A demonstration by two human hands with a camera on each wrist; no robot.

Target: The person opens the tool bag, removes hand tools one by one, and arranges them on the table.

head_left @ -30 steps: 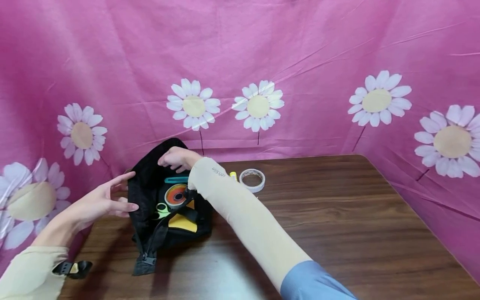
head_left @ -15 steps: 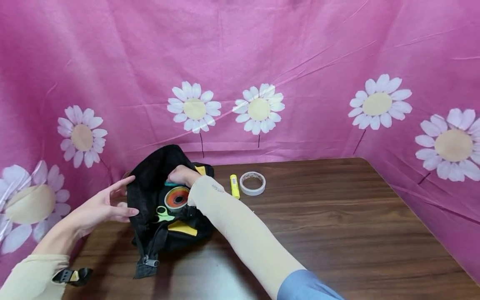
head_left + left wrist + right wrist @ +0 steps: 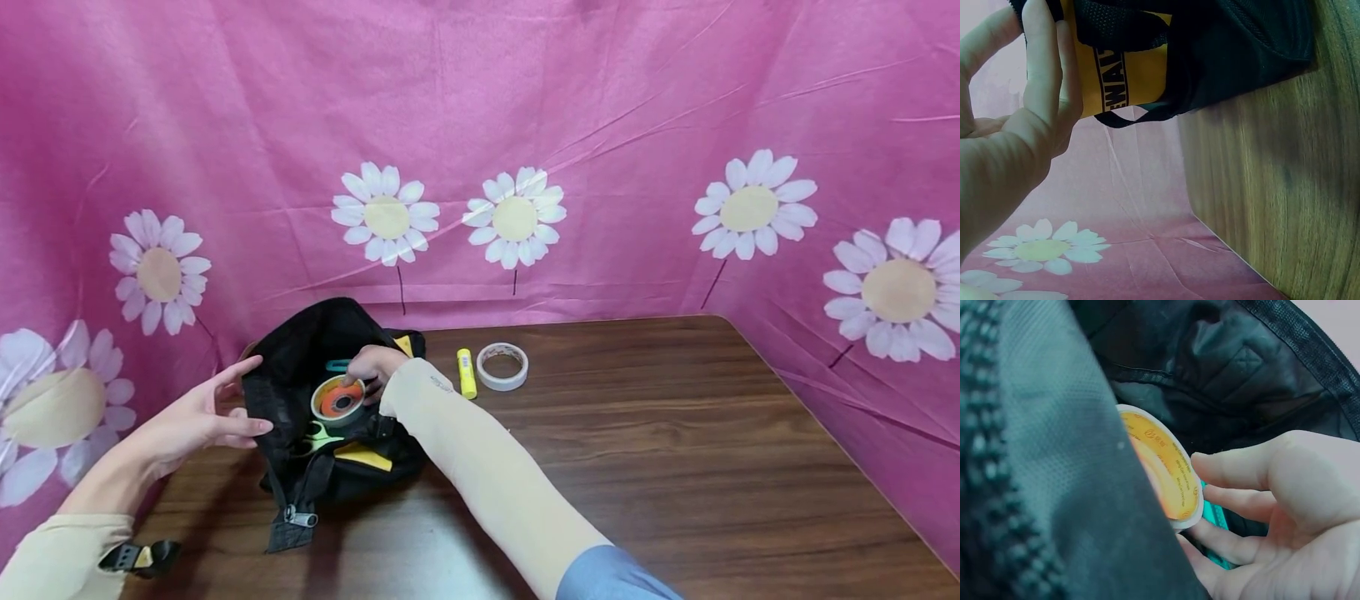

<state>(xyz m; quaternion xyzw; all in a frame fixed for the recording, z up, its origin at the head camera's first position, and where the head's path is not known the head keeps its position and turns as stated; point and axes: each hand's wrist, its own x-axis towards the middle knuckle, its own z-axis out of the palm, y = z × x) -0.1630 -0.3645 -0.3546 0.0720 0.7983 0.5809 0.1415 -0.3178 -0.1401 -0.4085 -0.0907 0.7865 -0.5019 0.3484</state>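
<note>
A black zippered bag (image 3: 281, 408) with yellow patches stands gaping at the table's left. My left hand (image 3: 187, 421) holds its left rim, thumb and fingers at the zipper edge; the left wrist view shows those fingers beside a yellow label (image 3: 1141, 75). Inside the bag, my right hand (image 3: 375, 365) grips a roll of tape (image 3: 327, 402) with an orange middle. In the right wrist view the thumb presses the rim of the roll (image 3: 1182, 469), with fingers behind it; the bag's near wall hides part of it. Green-handled scissors (image 3: 320, 437) and a teal item (image 3: 337, 365) lie beside it.
To the bag's right, a yellow tube like a glue stick (image 3: 467, 373) lies beside a white tape roll (image 3: 502, 367) on the brown wooden table (image 3: 637, 467). A pink flowered cloth (image 3: 615, 100) hangs behind and along both sides.
My right hand has lowered into the bag, from above the teal item to the tape roll, which has shifted slightly left. The yellow tube has come into full view. My left hand stays at the rim.
</note>
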